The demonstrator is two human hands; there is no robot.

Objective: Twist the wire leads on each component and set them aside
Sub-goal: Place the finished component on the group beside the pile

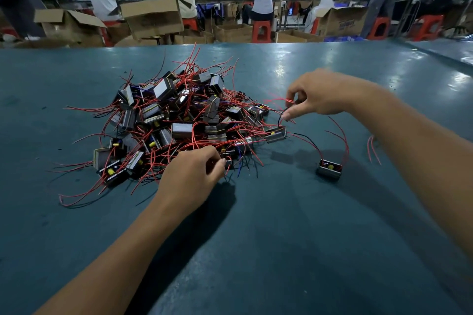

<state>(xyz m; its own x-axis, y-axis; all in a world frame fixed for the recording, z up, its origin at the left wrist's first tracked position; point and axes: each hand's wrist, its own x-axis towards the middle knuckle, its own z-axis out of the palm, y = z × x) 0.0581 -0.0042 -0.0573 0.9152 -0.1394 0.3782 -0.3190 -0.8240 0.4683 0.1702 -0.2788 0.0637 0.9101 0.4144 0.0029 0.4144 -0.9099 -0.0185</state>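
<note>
A heap of small transformer components (174,120) with red and black wire leads lies on the green table (281,238), left of centre. My left hand (190,174) rests at the heap's near edge, its fingertips pinched on a component with dark leads (229,160). My right hand (314,96) hovers at the heap's right side, thumb and fingers pinching red and black leads that run down to a component (276,134) on the table. One component (329,169) with curved red leads sits apart to the right, under my right forearm.
Two loose red wire ends (372,147) show beside my right forearm. Beyond the table's far edge stand cardboard boxes (153,18) and red stools (261,30), with several seated workers at benches.
</note>
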